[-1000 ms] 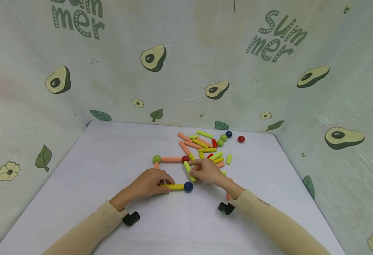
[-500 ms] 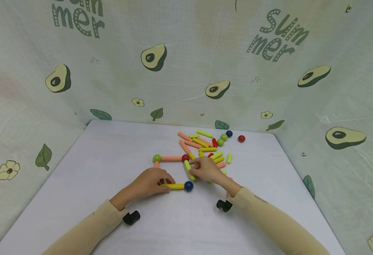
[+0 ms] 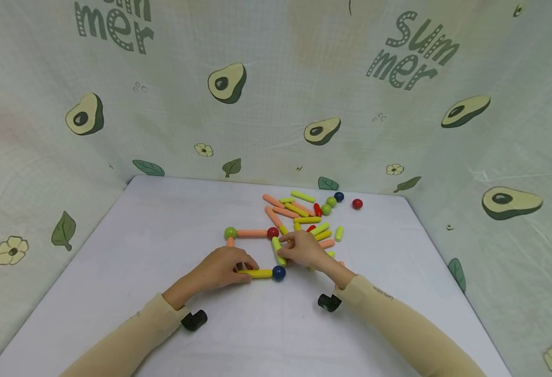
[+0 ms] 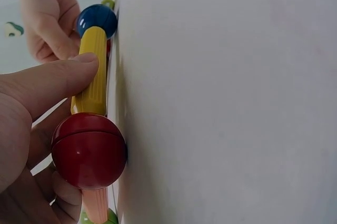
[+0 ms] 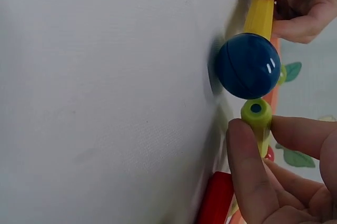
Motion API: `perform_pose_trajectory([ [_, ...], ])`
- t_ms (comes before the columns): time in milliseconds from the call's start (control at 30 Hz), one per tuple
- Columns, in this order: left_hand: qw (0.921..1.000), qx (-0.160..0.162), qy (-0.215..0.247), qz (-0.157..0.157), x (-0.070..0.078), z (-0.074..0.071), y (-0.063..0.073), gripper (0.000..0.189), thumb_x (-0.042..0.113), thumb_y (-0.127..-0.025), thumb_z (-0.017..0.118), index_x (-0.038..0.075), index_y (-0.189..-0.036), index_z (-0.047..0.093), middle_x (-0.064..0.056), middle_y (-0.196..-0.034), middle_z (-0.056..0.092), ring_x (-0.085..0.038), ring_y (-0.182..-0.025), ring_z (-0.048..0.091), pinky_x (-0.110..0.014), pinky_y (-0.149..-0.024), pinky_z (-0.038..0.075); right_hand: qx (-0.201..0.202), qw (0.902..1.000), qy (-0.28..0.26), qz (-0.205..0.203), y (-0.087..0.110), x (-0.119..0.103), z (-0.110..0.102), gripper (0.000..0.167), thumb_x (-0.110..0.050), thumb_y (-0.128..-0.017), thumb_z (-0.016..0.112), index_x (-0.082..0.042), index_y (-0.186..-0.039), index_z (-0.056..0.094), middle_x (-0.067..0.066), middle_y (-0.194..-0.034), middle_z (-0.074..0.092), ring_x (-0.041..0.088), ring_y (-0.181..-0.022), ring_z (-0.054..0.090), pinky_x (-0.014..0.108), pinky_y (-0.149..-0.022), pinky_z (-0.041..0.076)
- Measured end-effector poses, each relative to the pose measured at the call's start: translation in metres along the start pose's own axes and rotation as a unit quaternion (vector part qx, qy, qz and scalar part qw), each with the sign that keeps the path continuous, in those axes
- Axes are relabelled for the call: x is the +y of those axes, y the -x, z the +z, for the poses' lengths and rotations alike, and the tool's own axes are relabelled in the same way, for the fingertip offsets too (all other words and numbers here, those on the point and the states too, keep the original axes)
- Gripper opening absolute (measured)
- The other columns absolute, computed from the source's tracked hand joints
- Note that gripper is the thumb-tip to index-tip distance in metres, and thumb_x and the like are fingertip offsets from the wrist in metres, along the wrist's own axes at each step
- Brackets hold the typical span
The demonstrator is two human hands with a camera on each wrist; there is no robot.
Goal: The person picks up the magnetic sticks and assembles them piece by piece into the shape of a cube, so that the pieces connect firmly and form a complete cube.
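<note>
My left hand grips a yellow magnetic rod between thumb and fingers, low over the table. A dark blue ball sits on the rod's right end; at its other end is a red ball, hidden in the head view. With thumb and fingers, my right hand pinches a lime-green rod. This rod spans from near another red ball to just short of the blue ball, its end facing that ball in the right wrist view. An orange rod joins the far red ball to a green ball.
Several loose orange, yellow, lime and red rods lie scattered behind and beside my right hand, among them a yellow rod. Farther back are green balls, a blue ball and a red ball. A printed cloth backdrop surrounds the table.
The right wrist has shifted slightly left and forward, and the lime-green rod's near end has swung a little towards the blue ball. My left hand keeps its hold on the yellow rod.
</note>
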State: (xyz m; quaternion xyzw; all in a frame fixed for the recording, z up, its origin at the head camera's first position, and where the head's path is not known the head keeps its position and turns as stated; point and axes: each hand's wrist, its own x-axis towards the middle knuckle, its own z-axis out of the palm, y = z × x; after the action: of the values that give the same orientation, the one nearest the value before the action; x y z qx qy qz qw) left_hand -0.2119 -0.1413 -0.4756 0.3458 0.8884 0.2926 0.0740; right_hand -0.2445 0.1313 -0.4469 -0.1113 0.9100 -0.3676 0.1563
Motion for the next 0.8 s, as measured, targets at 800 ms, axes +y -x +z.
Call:
perform_pose_trajectory([
  [800, 0.9996, 0.011, -0.018, -0.018, -0.001, -0.006, 0.005, 0.024, 0.024, -0.09, 0.088, 0.024, -0.114, 0.082, 0.017, -0.105, 0.075, -0.005, -0.092, 0.065, -0.029, -0.083, 0.055, 0.02, 0.9986, -0.048, -0.008, 0.001, 0.001, 0.016, 0.05, -0.02, -0.096, 0.081, -0.003, -0.14, 0.064, -0.001, -0.089, 0.075, 0.017, -0.071, 0.071, 0.027, -0.069, 0.058],
])
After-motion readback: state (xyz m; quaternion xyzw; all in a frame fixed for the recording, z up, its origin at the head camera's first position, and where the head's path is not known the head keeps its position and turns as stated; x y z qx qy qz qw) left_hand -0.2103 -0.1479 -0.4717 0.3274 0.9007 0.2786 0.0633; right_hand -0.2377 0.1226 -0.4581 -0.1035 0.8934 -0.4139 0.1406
